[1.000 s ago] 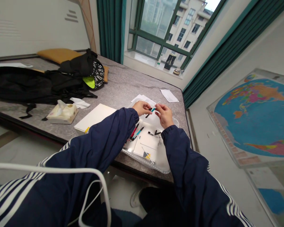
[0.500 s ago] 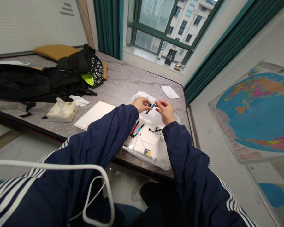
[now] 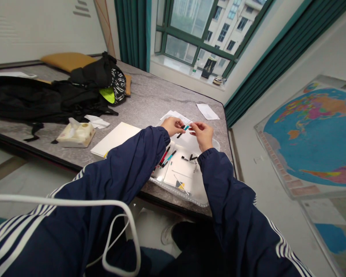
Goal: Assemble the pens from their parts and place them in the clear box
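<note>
basically pinching black/teal pen (image 3: 187, 127) w/ left hand (image 3: 173, 126) over far edge of tray (image 3: 173, 189); can't tell if gripping w/ right hand (image 3: 204, 134) too. prob partly apart rn, given loose black bits (image 3: 184, 158) below.

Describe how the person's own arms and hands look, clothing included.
Both arms wear loose, navy-blue sleeves with white stripes running lengthwise and gathered cuffs at the wrists. The left hand and right hand are bare, with no gloves or rings visible. A white cable crosses in front of the left sleeve.
</note>
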Action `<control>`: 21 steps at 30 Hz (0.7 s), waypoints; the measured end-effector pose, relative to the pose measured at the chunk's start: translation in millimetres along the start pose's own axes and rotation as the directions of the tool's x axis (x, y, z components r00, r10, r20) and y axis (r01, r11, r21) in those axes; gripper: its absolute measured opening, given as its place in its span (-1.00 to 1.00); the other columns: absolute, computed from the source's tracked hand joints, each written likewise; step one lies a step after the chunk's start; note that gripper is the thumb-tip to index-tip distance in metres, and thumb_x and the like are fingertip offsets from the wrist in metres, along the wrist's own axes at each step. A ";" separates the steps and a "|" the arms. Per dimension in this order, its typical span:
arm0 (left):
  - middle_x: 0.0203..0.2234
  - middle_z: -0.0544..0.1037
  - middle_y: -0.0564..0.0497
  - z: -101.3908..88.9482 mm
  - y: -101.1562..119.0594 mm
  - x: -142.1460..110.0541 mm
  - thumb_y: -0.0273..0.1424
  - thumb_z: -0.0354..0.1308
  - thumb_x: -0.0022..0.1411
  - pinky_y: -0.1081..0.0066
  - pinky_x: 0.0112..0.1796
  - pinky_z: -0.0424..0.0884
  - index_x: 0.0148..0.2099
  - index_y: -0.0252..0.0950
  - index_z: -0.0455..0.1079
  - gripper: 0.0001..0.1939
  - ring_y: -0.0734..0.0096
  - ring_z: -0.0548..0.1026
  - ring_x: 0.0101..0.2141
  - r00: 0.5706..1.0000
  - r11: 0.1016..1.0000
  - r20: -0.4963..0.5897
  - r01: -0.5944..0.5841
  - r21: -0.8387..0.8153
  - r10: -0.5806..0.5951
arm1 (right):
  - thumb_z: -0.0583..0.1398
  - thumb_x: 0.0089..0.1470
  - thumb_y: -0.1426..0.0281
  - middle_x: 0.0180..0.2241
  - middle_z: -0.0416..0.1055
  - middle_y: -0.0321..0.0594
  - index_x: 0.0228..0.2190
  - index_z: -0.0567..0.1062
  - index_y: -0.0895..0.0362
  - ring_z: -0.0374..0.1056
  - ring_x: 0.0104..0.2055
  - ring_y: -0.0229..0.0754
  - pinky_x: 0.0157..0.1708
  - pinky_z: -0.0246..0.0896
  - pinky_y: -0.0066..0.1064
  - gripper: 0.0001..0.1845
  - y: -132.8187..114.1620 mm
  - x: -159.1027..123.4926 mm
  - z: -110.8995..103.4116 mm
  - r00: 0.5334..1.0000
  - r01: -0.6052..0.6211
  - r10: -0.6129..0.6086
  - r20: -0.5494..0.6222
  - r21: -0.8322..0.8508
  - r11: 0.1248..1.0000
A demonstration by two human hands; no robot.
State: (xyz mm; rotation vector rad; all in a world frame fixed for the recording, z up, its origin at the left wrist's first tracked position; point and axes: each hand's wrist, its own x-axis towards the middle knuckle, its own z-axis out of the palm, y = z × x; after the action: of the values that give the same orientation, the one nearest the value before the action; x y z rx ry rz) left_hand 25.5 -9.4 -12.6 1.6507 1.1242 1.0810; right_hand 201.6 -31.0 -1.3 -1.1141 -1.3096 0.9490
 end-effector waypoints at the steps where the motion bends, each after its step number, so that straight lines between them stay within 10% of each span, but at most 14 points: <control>1: -0.55 0.53 0.03 0.2 -1.6 0.9 -0.43 0.46 -0.21 0.45 -0.39 0.36 -0.36 -0.35 0.46 -0.68 0.51 0.44 -0.54 1.000 1.000 -0.005 -0.006 0.010 0.006 | 0.35 -0.10 0.19 -0.38 0.52 -0.21 -0.39 0.50 0.13 0.47 -0.35 -0.21 -0.42 0.39 -0.42 -0.71 0.7 0.5 -0.6 1.000 0.009 -0.009 0.000 -0.008 1.000; 21: -0.52 0.53 0.04 1.4 3.0 -2.6 -0.36 0.46 -0.19 0.40 -0.30 0.36 -0.33 -0.33 0.50 -0.67 0.44 0.48 -0.44 0.999 0.976 -0.029 -0.034 0.215 0.041 | 0.33 -0.10 0.17 -0.40 0.51 -0.20 -0.35 0.57 0.20 0.43 -0.38 -0.21 -0.48 0.42 -0.42 -0.65 5.1 2.5 -4.8 0.986 0.146 -0.124 0.109 -0.227 0.963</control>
State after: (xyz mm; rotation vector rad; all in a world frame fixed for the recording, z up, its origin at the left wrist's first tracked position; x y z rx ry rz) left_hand 27.0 -12.9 -10.6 1.8332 1.2733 1.0433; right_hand 206.9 -27.7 -5.4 -1.1527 -1.5856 0.7665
